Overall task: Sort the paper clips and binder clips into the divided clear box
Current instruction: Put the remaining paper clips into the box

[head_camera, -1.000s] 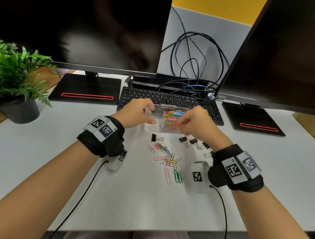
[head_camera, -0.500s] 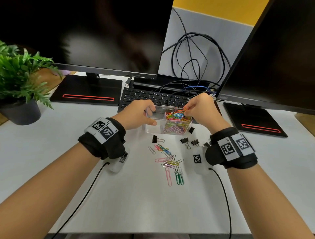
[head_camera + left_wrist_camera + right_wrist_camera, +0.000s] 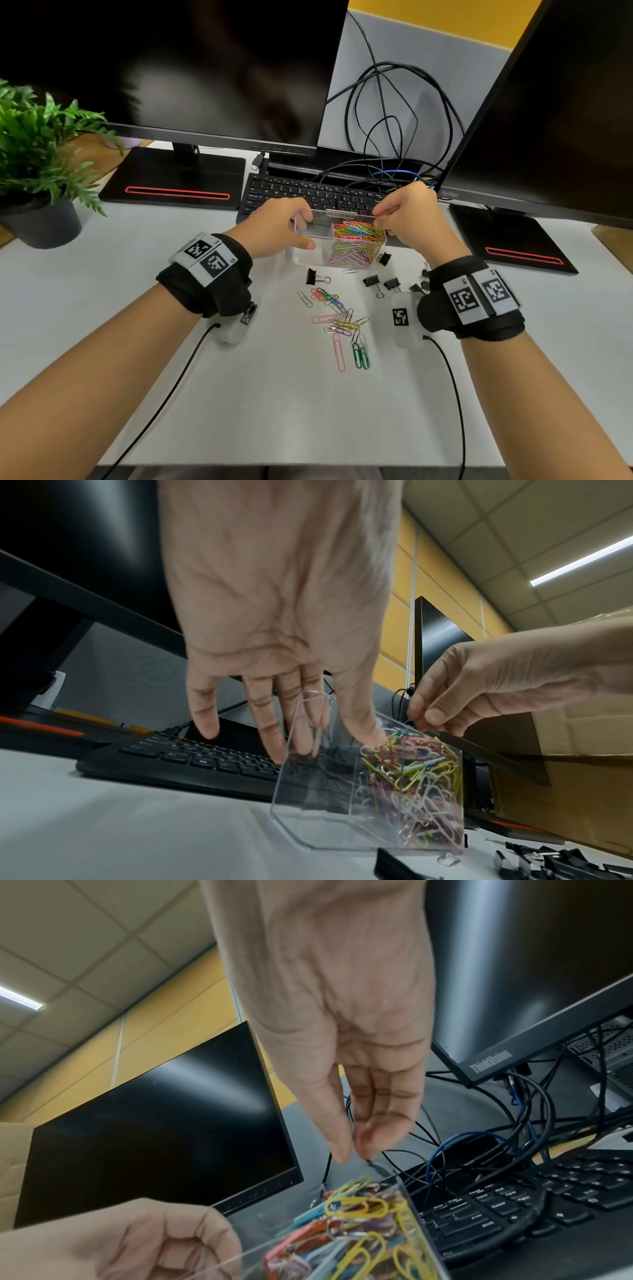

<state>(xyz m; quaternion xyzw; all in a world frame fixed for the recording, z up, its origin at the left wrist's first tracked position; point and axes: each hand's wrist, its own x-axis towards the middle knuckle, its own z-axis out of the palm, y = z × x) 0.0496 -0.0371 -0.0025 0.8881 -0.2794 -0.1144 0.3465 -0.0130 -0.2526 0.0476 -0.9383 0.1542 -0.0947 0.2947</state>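
The divided clear box (image 3: 310,236) stands on the white desk in front of the keyboard. Its left compartment is empty; its right one is heaped with coloured paper clips (image 3: 356,240). My left hand (image 3: 287,226) grips the box's left end, thumb on the near wall and fingers over the far wall (image 3: 301,723). My right hand (image 3: 382,214) hovers at the box's far right corner, fingers nearly straight, thumb tip close to them, nothing visible between (image 3: 352,1150). Loose paper clips (image 3: 339,322) and black binder clips (image 3: 371,281) lie on the desk near the box.
A black keyboard (image 3: 308,192) lies right behind the box, with tangled cables (image 3: 394,120) beyond it. Two dark monitors on black bases (image 3: 178,181) flank the scene. A potted plant (image 3: 37,164) stands far left. Wrist-camera cords trail over the near desk.
My right hand rose from the desk beside the binder clips, passed over the paper-clip compartment and now sits at the box's far right corner. My left hand stayed on the box.
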